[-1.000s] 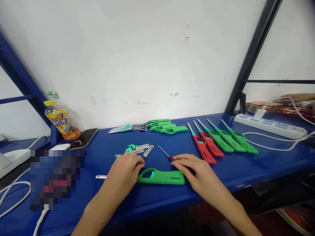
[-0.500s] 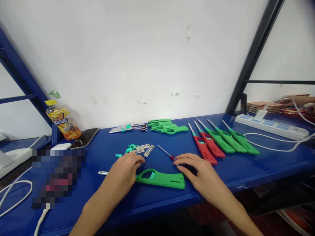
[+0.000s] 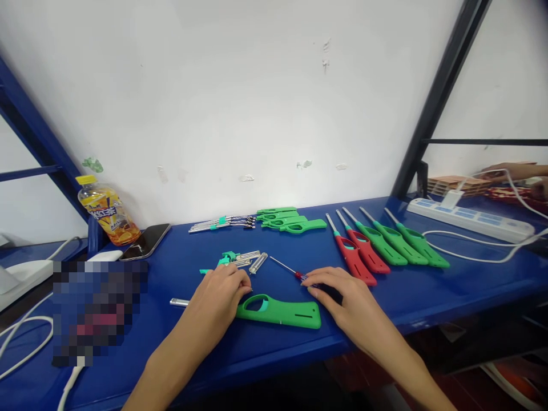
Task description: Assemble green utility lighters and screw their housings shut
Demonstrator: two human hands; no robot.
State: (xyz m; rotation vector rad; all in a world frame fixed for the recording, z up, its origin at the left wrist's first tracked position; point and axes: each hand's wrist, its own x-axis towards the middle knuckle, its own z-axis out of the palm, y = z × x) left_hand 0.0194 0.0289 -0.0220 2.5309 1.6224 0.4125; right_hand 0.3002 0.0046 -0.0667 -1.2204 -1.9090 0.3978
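Observation:
My left hand (image 3: 225, 291) is closed in a pinch above a green long-nosed lighter (image 3: 285, 311), whose metal tube pokes out on the far side of the wrist. What the fingertips hold is too small to make out. In my right hand (image 3: 336, 294) is a screwdriver (image 3: 298, 275) with a red and dark handle, its thin shaft pointing up and left. Just beyond the left hand lie teal triggers (image 3: 226, 258) and clear tubes (image 3: 258, 262).
Finished-looking red lighters (image 3: 355, 260) and green lighters (image 3: 422, 245) lie at right, by a white power strip (image 3: 471, 220). Green shell halves (image 3: 303, 226) and metal tubes with wires (image 3: 214, 224) are at the back. A drink bottle (image 3: 109, 211) and phone (image 3: 148, 241) stand left. Another person's hand (image 3: 509, 171) shows far right.
The left fingertips have closed over the spot where a small dark piece showed on the table. The screwdriver's tip has shifted slightly left.

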